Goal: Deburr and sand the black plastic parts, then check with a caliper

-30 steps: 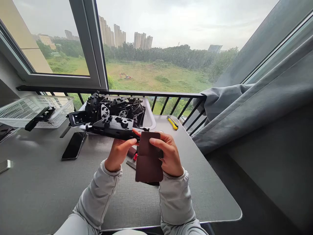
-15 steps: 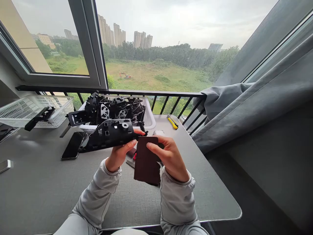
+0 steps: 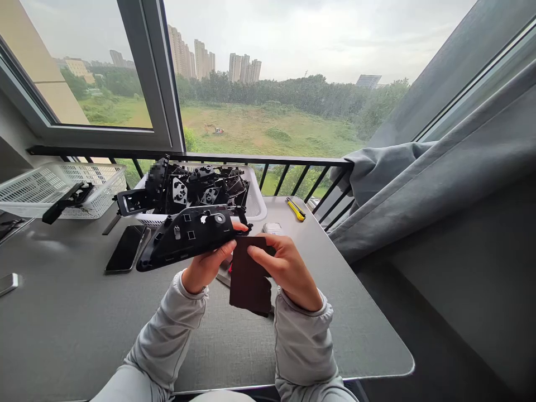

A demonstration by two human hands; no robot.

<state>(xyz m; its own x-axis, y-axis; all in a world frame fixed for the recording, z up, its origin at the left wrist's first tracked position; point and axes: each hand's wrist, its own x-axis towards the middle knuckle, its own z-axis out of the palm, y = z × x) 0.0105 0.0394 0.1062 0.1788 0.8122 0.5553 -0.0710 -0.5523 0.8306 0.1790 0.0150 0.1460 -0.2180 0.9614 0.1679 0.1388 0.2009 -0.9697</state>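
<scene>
- Right hand pinches a dark brown flat pad by its upper edge, just beside the panel's end.
- Left hand grips a black molded plastic panel, which tilts up leftward.
- On the counter: a phone left, a yellow utility knife right.
- Farthest, a white tub heaped with black plastic parts.

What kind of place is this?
Probably an upper-floor room used as a makeshift workspace: a large window overlooks a field and distant tower blocks, a grey curtain hangs beside it, and a desk holds a white bin of black plastic parts.
</scene>
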